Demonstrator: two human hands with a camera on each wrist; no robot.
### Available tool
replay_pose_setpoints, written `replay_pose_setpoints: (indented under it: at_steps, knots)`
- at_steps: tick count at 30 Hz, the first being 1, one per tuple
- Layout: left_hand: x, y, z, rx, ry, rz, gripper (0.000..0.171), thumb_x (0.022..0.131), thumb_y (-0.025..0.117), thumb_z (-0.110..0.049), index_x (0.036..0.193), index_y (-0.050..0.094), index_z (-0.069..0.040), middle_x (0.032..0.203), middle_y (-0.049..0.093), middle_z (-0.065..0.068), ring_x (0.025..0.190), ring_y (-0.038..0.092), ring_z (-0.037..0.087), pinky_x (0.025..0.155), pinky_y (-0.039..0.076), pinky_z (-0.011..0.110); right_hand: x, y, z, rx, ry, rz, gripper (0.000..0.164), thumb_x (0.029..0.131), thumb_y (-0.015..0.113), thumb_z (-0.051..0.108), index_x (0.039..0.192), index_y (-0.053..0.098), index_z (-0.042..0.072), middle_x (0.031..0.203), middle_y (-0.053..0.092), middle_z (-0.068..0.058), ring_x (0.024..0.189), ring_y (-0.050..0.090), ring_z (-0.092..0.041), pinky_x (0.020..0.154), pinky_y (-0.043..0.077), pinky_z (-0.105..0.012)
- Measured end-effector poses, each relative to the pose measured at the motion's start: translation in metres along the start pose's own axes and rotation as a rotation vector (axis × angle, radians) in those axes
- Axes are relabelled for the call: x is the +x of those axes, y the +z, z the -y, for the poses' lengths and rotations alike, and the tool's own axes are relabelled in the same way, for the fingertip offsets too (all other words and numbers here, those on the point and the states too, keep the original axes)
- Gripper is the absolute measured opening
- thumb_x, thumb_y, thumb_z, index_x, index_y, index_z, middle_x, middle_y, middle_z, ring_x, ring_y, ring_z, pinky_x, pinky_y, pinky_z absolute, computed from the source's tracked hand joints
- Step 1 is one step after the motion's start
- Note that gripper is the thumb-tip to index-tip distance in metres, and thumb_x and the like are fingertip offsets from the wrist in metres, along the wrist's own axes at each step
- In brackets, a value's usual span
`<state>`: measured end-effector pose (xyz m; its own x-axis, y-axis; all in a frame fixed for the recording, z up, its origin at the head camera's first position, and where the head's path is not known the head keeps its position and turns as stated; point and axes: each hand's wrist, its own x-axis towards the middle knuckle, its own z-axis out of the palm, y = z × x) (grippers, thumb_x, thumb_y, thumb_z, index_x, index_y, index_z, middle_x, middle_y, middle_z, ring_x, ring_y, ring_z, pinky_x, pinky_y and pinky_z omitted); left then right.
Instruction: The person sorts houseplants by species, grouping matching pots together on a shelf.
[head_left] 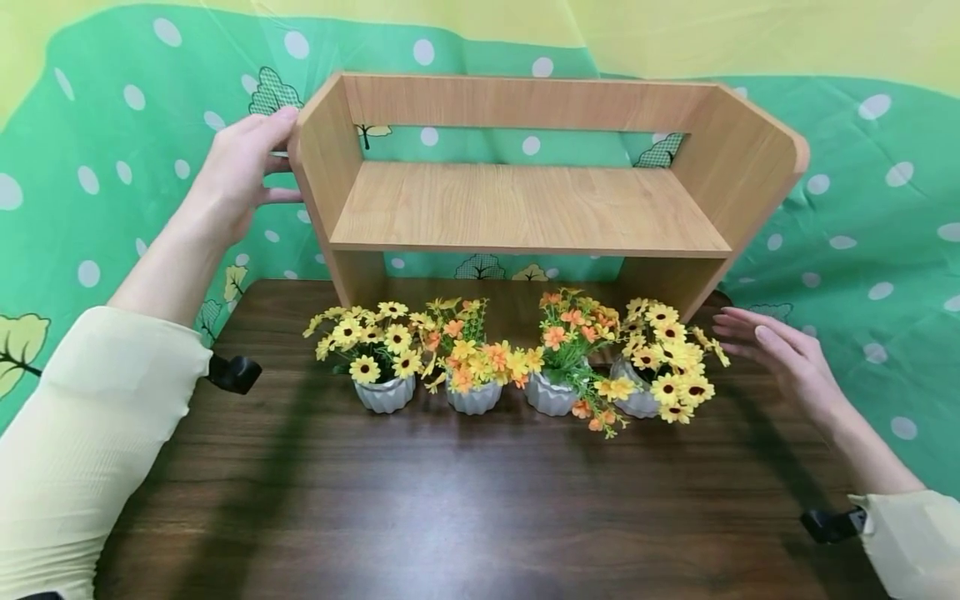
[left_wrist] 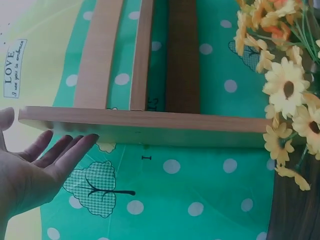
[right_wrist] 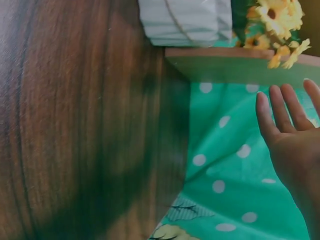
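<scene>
Wooden desktop shelf (head_left: 525, 208) is stretching left-to-right, upper centre, between nearer left hand (head_left: 242, 162) and right hand (head_left: 791, 358), both empty, loosely extended.

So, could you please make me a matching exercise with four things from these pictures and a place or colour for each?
Things:
1. Left hand
2. Shelf
3. Flower pots
4. Right hand

Places or colours:
A. Whitish, in a row on the dark brown table
B. Low down, to the right of the rightmost flowers
C. At the shelf's upper left side
D. Light wood colour

Pairs: 1-C, 2-D, 3-A, 4-B
</scene>
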<state>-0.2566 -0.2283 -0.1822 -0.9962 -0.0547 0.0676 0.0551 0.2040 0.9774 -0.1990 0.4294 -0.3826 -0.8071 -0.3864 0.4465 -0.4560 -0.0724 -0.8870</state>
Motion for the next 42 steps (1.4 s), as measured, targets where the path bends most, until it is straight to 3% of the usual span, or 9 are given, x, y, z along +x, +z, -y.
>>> replay_pose_setpoints:
  at_steps: [6, 10, 16, 24, 31, 34, 36, 39, 42]
  knots:
    - [0.004, 0.0, 0.003, -0.183, -0.017, 0.065, 0.045, 0.099, 0.067, -0.043, 0.134, 0.061, -0.016, 0.145, 0.05, -0.003, 0.125, 0.052, 0.022, 0.069, 0.062, 0.025, -0.009, -0.008, -0.006, -0.137, 0.149, -0.021, 0.044, 0.111, 0.026, 0.001, 0.15, 0.032, -0.019, 0.145, 0.063, -0.007, 0.133, 0.062, -0.012, 0.103, 0.054, -0.02]
    - [0.004, -0.002, 0.006, -0.262, -0.032, 0.069, 0.051, 0.097, 0.071, -0.041, 0.14, 0.062, -0.017, 0.149, 0.051, 0.001, 0.127, 0.053, 0.023, 0.069, 0.064, 0.027, -0.014, -0.009, -0.009, -0.17, 0.176, -0.012, 0.044, 0.111, 0.027, 0.001, 0.15, 0.034, -0.017, 0.145, 0.064, -0.001, 0.132, 0.061, -0.007, 0.102, 0.053, -0.016]
    - [0.006, -0.004, 0.007, -0.324, -0.045, 0.06, 0.045, 0.093, 0.077, -0.038, 0.132, 0.069, -0.017, 0.142, 0.06, 0.002, 0.121, 0.059, 0.021, 0.069, 0.065, 0.031, -0.021, -0.008, -0.011, -0.118, 0.157, 0.045, 0.044, 0.111, 0.022, -0.001, 0.151, 0.032, -0.017, 0.153, 0.056, 0.002, 0.133, 0.06, -0.006, 0.103, 0.052, -0.017]
    - [0.005, -0.008, 0.011, -0.373, -0.047, 0.1, 0.047, 0.093, 0.077, -0.036, 0.136, 0.067, -0.021, 0.147, 0.058, 0.002, 0.125, 0.06, 0.021, 0.07, 0.066, 0.032, -0.027, -0.011, -0.015, -0.062, 0.191, 0.123, 0.045, 0.111, 0.019, -0.003, 0.153, 0.027, -0.016, 0.161, 0.047, 0.002, 0.131, 0.063, -0.009, 0.106, 0.051, -0.019]
    - [0.005, -0.002, 0.012, -0.371, -0.048, 0.073, 0.047, 0.093, 0.075, -0.039, 0.137, 0.066, -0.023, 0.146, 0.059, 0.003, 0.126, 0.061, 0.024, 0.07, 0.065, 0.031, -0.033, -0.014, -0.019, -0.11, 0.293, 0.094, 0.052, 0.107, 0.03, -0.009, 0.155, 0.044, 0.008, 0.137, 0.067, 0.014, 0.112, 0.072, -0.004, 0.099, 0.049, -0.009]
    - [0.006, 0.0, 0.013, -0.356, -0.051, 0.046, 0.047, 0.093, 0.075, -0.04, 0.136, 0.067, -0.024, 0.145, 0.06, 0.003, 0.127, 0.061, 0.023, 0.07, 0.065, 0.029, -0.035, -0.013, -0.02, -0.237, 0.36, 0.064, 0.052, 0.107, 0.038, -0.005, 0.155, 0.043, 0.012, 0.126, 0.07, 0.02, 0.108, 0.071, 0.004, 0.094, 0.047, -0.004]
    - [0.006, 0.001, 0.013, -0.351, -0.052, 0.035, 0.046, 0.092, 0.075, -0.041, 0.135, 0.067, -0.024, 0.145, 0.06, 0.003, 0.127, 0.061, 0.023, 0.07, 0.064, 0.029, -0.036, -0.012, -0.02, -0.401, 0.433, 0.042, 0.052, 0.107, 0.045, 0.004, 0.159, 0.037, 0.008, 0.134, 0.057, 0.033, 0.117, 0.056, 0.019, 0.096, 0.04, 0.0]
    - [0.006, 0.001, 0.013, -0.35, -0.052, 0.031, 0.046, 0.092, 0.075, -0.041, 0.134, 0.068, -0.024, 0.144, 0.06, 0.004, 0.126, 0.062, 0.023, 0.069, 0.064, 0.029, -0.035, -0.007, -0.02, -0.602, 0.497, 0.041, 0.057, 0.106, 0.053, 0.015, 0.158, 0.034, 0.0, 0.133, 0.045, 0.041, 0.117, 0.042, 0.028, 0.092, 0.035, 0.002]
    - [0.006, 0.0, 0.014, -0.349, -0.048, 0.035, 0.046, 0.092, 0.074, -0.042, 0.135, 0.068, -0.025, 0.145, 0.059, 0.006, 0.124, 0.063, 0.023, 0.069, 0.064, 0.029, -0.033, 0.0, -0.023, -0.61, 0.455, 0.055, 0.046, 0.104, 0.055, 0.011, 0.15, 0.049, 0.005, 0.135, 0.048, 0.037, 0.119, 0.044, 0.024, 0.093, 0.038, -0.001]
